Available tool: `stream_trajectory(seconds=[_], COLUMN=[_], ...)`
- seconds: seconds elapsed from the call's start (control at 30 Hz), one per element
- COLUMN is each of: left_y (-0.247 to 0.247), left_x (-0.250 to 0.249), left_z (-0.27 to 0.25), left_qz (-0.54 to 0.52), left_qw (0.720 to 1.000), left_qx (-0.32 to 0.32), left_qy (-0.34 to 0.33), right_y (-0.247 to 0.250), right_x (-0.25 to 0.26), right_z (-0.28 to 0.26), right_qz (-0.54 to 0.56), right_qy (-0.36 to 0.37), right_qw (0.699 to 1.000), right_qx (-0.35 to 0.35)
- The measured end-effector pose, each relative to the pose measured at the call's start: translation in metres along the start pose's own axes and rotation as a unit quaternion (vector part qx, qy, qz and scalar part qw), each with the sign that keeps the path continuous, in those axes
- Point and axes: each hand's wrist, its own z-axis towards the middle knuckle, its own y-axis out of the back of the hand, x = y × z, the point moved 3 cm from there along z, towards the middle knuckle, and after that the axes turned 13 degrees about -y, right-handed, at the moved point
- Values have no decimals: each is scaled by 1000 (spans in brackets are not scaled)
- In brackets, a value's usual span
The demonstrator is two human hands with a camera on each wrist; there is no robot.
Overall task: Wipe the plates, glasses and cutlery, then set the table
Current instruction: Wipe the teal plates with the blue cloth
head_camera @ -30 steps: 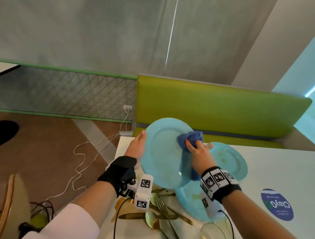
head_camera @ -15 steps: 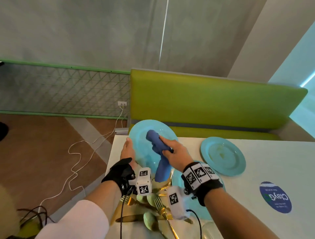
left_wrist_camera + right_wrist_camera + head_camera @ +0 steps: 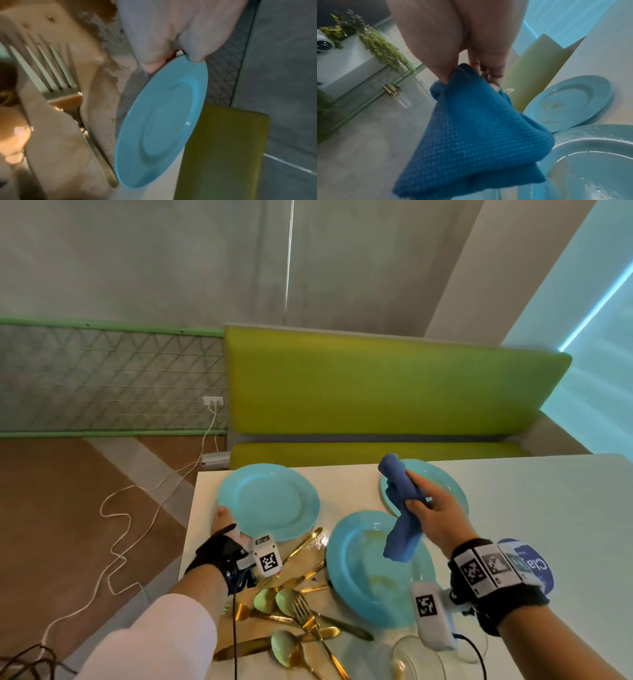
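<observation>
A: Left hand (image 3: 222, 520) pinches the clean plate (image 3: 270, 501) by its rim at the desk (image 3: 548, 508) corner; a nudge could tip it off

B: Right hand (image 3: 435, 518) grips the cloth (image 3: 400, 508) above two smeared plates (image 3: 370, 570). The glass (image 3: 416, 659) is cut off; cutlery (image 3: 294, 611) lies tangled

White table (image 3: 513, 508); three blue plates (image 3: 270, 501); gold cutlery (image 3: 301, 611); glass (image 3: 414, 659).

Plates, cloth, cutlery and glass on the white counter (image 3: 513, 508)

A clean round turquoise plate (image 3: 270, 501) lies flat at the far left corner; two smeared turquoise plates (image 3: 373, 573) (image 3: 445, 484) lie right of it. A folded blue waffle-weave cloth (image 3: 400, 508) is held above them. Gold cutlery (image 3: 298, 611) is heaped beside a clear glass (image 3: 411, 659).
</observation>
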Motion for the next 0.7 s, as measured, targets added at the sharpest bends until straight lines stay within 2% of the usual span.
stream_trajectory(seconds=[0.07, 0.2, 0.33, 0.4, 0.43, 0.5, 0.53, 0.6, 0.63, 0.67, 0.7], left_y=[-3, -1, -3, -6, -10, -25, -38, -71, -86, -96, -105], left_x=[6, 4, 7, 6, 1, -14, -19, -15, -8, -1, 7], left_z=[7, 15, 30, 26, 20, 0, -9, -31, -41, -53, -65], left_qz=[15, 90, 165, 264, 326, 409, 437, 462, 473, 508, 527], left_qw=[1000, 994, 984, 963, 944, 910, 893, 862, 845, 815, 798], left_qx=[0, -60, -56, -38, -41, -37, -3, 120, 177, 216, 241], left_qy=[15, 31, 27, 25, 16, -55, -110, -171, -176, -175, -164], right_y=[3, 11, 24, 31, 34, 41, 44, 51, 54, 57, 59], right_x=[-6, -16, -25, -27, -29, -32, -34, -37, -38, -40, -41], right_z=[-2, -2, 0, 0, 0, 1, 1, 2, 2, 2, 1], right_qz=[21, 49, 72, 84, 93, 123, 140, 172, 184, 190, 192], right_qy=[-16, -42, -62, -72, -75, -92, -101, -116, -119, -121, -122], right_qw=[1000, 997, 994, 992, 991, 986, 983, 975, 973, 971, 970], right_qx=[-3, -29, -48, -56, -59, -63, -67, -73, -74, -77, -80])
